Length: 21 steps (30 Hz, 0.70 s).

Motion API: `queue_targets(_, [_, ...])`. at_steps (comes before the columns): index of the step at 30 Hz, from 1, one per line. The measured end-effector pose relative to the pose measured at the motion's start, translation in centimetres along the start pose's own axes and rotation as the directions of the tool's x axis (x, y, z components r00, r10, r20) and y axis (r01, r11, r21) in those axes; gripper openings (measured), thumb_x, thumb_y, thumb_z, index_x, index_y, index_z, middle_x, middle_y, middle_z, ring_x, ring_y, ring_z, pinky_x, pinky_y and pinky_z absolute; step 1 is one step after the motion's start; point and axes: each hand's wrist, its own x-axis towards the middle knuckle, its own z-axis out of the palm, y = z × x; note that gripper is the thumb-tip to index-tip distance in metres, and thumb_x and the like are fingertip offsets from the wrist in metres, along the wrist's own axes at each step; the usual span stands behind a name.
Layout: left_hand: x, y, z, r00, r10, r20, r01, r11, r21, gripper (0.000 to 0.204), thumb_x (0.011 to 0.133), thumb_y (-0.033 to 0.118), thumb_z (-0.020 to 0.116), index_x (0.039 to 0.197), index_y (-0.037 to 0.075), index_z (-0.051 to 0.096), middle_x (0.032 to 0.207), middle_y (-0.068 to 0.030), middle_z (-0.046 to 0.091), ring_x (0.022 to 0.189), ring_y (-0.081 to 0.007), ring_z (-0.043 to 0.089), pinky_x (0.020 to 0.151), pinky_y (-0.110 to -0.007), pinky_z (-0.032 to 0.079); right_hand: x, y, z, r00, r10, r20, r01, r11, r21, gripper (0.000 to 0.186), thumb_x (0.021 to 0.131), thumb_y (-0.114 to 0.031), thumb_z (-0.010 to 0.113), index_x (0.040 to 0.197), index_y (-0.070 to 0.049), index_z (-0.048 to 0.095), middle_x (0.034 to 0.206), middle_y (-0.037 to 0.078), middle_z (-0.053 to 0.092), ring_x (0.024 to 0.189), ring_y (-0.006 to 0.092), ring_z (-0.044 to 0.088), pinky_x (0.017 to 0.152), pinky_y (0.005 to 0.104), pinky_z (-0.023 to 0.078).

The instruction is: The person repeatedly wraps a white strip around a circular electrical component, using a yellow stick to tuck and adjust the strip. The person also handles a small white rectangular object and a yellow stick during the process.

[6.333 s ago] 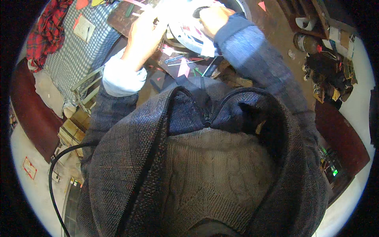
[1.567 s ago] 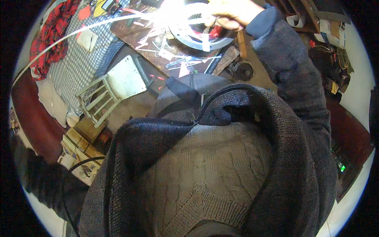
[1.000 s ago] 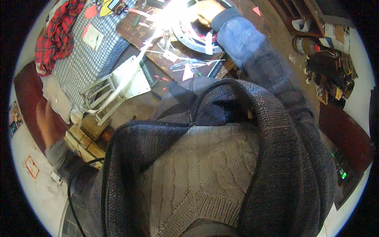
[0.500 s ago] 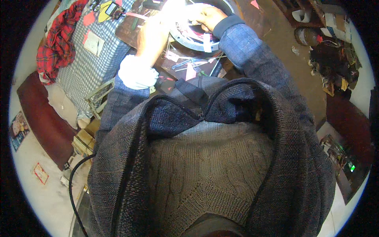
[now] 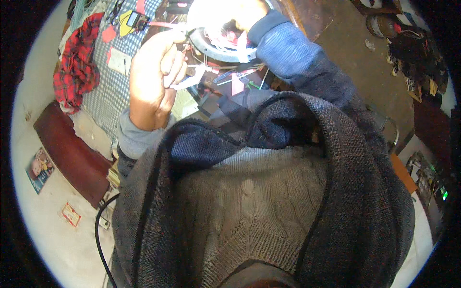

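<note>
A pale strip [image 5: 189, 80] is pinched in the left hand [image 5: 152, 77], raised just beside the round grey ring [image 5: 218, 48] on the worktop [image 5: 336, 29]. The right hand [image 5: 249, 10], glare-washed, seemingly rests curled on the ring. Threading appears under way; steady alignment is called for next.

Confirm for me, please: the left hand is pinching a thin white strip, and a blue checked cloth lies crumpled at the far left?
Not quite: the head view shows the crumpled cloth is red checked. The left hand does pinch a thin white strip.

Cluttered home workshop: littered workbench [image 5: 331, 21], checked cloth [image 5: 113, 81].
</note>
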Motion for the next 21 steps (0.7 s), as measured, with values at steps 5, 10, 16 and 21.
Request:
queue_targets(5, [-1.3, 1.1, 0.8, 0.991, -0.135, -0.018, 0.127, 0.863, 0.489, 0.025, 0.104, 0.014, 0.054, 0.121, 0.001, 0.067, 0.077, -0.0009, 0.062, 0.057, -0.0073, 0.048, 0.055, -0.022, 0.041, -0.2, -0.7, -0.4, 0.998, -0.013, 0.066, 0.015, 1.0, -0.028, 0.03, 0.103, -0.03, 0.063, 0.102, -0.002, 0.074, 0.083, 0.007, 0.073, 0.062, 0.0102, 0.057, 0.06, 0.0268, 0.047])
queue_targets(10, [-3.4, -0.7, 7.9, 0.892, 0.181, 0.414, -0.438, 0.122, 0.891, 0.039, 0.099, 0.022, 0.065, 0.134, 0.005, 0.06, 0.103, -0.0165, 0.072, 0.081, -0.0254, 0.072, 0.069, -0.035, 0.057, -1.5, -3.3, -1.0, 0.983, 0.033, 0.183, -0.02, 0.997, -0.072, 0.032, 0.103, -0.03, 0.063, 0.1, -0.001, 0.074, 0.082, 0.007, 0.073, 0.063, 0.0104, 0.058, 0.062, 0.0268, 0.048])
queue_targets(16, [-2.6, -0.6, 11.5, 0.67, 0.226, 0.707, -0.696, 0.521, 0.493, 0.04, 0.089, 0.017, 0.061, 0.125, -0.001, 0.06, 0.075, -0.0112, 0.059, 0.068, -0.0321, 0.067, 0.058, -0.044, 0.054, -6.3, -6.6, -2.2, 0.947, 0.142, 0.288, -0.11, 0.986, -0.125, 0.033, 0.103, -0.031, 0.063, 0.097, 0.0, 0.074, 0.082, 0.007, 0.073, 0.065, 0.0107, 0.06, 0.064, 0.0268, 0.049])
queue_targets(21, [-2.7, -0.5, 12.1, 0.538, 0.322, 0.779, -0.799, 0.49, 0.349, 0.038, 0.085, 0.014, 0.06, 0.119, -0.003, 0.062, 0.07, -0.0093, 0.056, 0.062, -0.0284, 0.065, 0.053, -0.041, 0.053, -9.4, -7.9, -2.9, 0.958, 0.203, 0.201, -0.196, 0.979, -0.053, 0.034, 0.103, -0.031, 0.065, 0.095, 0.001, 0.075, 0.08, 0.006, 0.073, 0.073, 0.0127, 0.065, 0.076, 0.0265, 0.052])
